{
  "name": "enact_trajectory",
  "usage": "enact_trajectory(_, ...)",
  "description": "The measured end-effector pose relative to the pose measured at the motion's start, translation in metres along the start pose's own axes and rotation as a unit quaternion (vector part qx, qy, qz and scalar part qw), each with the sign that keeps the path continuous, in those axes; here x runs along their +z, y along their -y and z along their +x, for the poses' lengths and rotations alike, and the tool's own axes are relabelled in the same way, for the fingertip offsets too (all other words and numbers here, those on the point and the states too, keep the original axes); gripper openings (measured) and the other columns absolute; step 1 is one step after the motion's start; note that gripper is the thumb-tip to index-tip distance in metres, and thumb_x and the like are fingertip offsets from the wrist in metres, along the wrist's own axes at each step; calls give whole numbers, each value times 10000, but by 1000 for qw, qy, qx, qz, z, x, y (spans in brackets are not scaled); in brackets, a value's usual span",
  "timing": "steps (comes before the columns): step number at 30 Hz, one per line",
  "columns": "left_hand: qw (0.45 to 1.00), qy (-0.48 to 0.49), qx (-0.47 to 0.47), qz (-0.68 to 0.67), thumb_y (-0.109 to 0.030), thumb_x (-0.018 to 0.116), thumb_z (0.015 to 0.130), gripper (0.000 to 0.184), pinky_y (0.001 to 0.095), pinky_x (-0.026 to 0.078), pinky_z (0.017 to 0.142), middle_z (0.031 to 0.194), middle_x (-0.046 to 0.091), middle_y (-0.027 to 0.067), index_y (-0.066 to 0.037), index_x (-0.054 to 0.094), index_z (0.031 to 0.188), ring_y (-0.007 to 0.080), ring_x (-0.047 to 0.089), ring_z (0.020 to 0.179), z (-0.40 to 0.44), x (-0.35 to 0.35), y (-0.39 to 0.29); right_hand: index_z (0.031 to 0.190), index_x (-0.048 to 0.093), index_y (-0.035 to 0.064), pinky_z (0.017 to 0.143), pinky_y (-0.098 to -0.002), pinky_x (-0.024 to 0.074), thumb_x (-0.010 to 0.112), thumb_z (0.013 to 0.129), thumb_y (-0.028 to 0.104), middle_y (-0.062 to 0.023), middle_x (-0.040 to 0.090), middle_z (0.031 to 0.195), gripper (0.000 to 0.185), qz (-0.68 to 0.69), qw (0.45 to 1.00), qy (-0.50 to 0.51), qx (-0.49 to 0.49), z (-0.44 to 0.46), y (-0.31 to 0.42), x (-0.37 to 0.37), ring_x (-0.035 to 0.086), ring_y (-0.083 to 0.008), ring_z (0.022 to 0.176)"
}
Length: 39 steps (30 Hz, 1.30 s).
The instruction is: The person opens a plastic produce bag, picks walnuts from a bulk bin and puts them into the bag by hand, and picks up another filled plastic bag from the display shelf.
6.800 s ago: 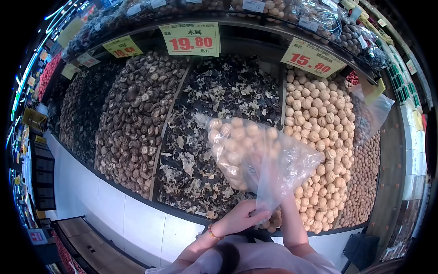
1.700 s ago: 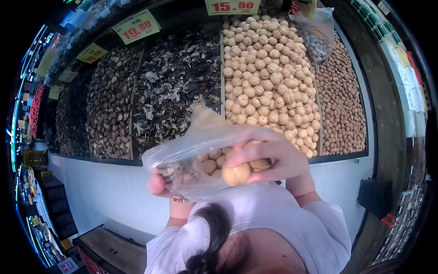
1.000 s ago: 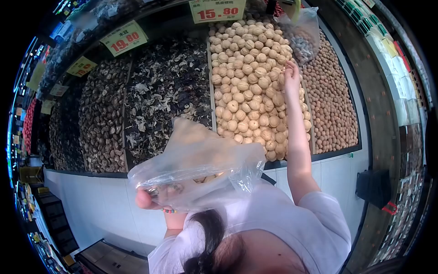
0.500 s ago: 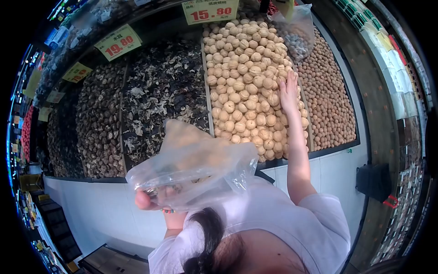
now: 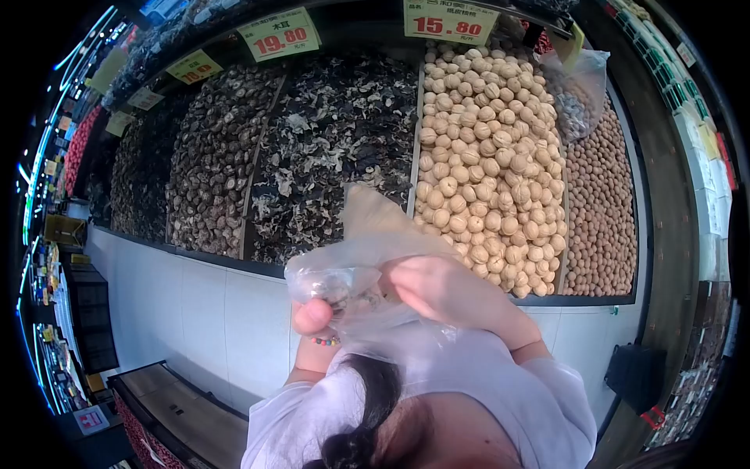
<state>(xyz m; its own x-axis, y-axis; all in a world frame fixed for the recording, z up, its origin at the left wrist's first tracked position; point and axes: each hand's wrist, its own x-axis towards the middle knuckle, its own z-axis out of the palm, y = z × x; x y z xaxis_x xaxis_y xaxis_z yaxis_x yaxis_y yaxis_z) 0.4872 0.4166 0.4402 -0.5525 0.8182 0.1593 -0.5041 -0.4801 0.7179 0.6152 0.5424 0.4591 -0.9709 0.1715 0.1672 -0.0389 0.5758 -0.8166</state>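
Note:
My left hand [image 5: 314, 316] is wrapped in the near side of a clear plastic bag [image 5: 379, 219], its thumb bent over the film. Some small dark pieces show blurrily through the plastic by the fingers, and I cannot make them out. My right hand [image 5: 445, 289] is at the right side of the bag, fingers curled together and partly covered by film. It is smeared by motion, and what it holds is hidden. Beyond the bag lies a bin of pale walnuts [image 5: 492, 156]. Dried black fungus [image 5: 336, 133] fills the bin to its left.
Dried mushrooms [image 5: 215, 156] fill a bin farther left, and small brown round nuts [image 5: 600, 211] the one at far right. A tied plastic bag [image 5: 576, 94] sits at that bin's back. Price signs [image 5: 449, 22] stand along the rear. A dark box [image 5: 637, 375] is at right.
My right hand has left the walnuts and come back to the plastic bag. The bag is more bunched around my left hand. The view has shifted, so the bins appear farther right.

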Motion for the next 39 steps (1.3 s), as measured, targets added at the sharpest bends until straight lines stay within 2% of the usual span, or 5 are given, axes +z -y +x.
enact_trajectory(6,998,-63,-9,-20,-290,723,593,444,274,457,597,783,591,109,38,553,840,183,567,660,-8,5,-2,952,568,46,687,-333,451,530,776,69,-91,578,886,182,70,997,44,9,2,8,10,561,-243,797)
enact_trajectory(10,998,49,28,33,-205,708,626,261,238,385,546,678,568,46,-1,563,701,132,501,576,2,23,-4,964,565,52,695,-329,449,531,778,78,-88,576,899,191,52,996,73,7,9,3,29,559,-236,807)
enact_trajectory(18,989,124,-47,70,-218,737,531,504,342,412,645,841,473,76,-86,438,915,215,490,770,-7,12,-13,987,560,62,710,-321,446,534,783,96,-82,572,925,208,45,993,110,-3,10,9,32,554,-222,828)
enact_trajectory(26,998,50,19,-15,-215,706,620,309,245,405,559,704,593,73,40,560,715,129,526,601,-8,16,-13,1010,554,73,725,-313,442,537,789,114,-76,567,951,226,38,991,128,3,9,9,47,550,-208,848)
enact_trajectory(39,999,-13,0,44,-364,802,512,513,241,391,529,642,518,42,-35,441,667,129,491,568,-18,13,-19,1047,545,91,750,-299,437,542,797,143,-67,560,993,256,9,990,142,7,15,5,50,542,-186,882)
